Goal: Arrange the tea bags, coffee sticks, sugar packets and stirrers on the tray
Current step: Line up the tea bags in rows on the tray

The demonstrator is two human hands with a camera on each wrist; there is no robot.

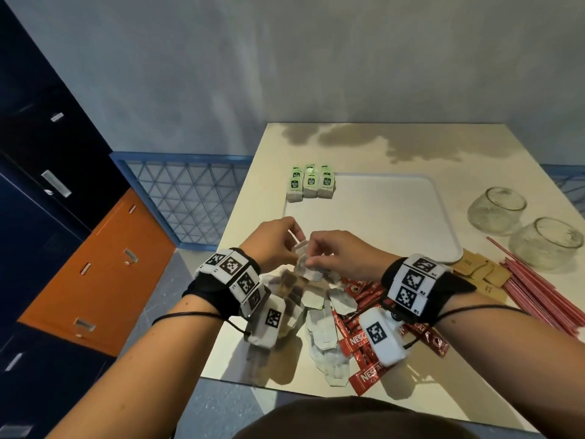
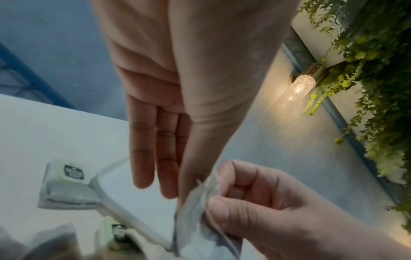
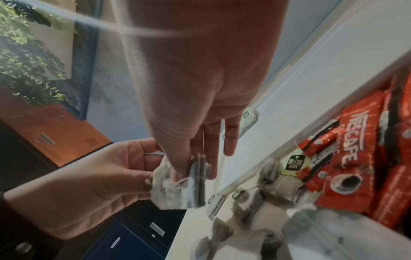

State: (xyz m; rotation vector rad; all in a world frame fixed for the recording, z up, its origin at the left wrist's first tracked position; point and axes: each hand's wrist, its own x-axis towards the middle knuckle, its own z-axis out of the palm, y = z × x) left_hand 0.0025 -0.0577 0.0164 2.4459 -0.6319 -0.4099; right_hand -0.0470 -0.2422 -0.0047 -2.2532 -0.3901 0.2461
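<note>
Both hands hover over the near-left part of the table, working on tangled tea bags [image 1: 304,263]. My left hand [image 1: 285,242] pinches one grey tea bag [image 3: 165,184] between thumb and fingers. My right hand [image 1: 329,251] pinches another tea bag [image 3: 199,176] against it, with a string running between the two. Several tea bags with green tags [image 1: 311,183] stand in rows at the far-left corner of the cream tray [image 1: 395,217]. Loose tea bags [image 1: 319,315] lie heaped below my hands, beside red coffee sticks [image 1: 364,340]. Brown sugar packets [image 1: 481,270] and red stirrers [image 1: 538,289] lie to the right.
Two clear glasses [image 1: 497,210] [image 1: 547,242] stand right of the tray. The table's [image 1: 364,144] left edge drops to a floor with blue and orange cabinets [image 1: 95,274] and a blue lattice rail [image 1: 186,198].
</note>
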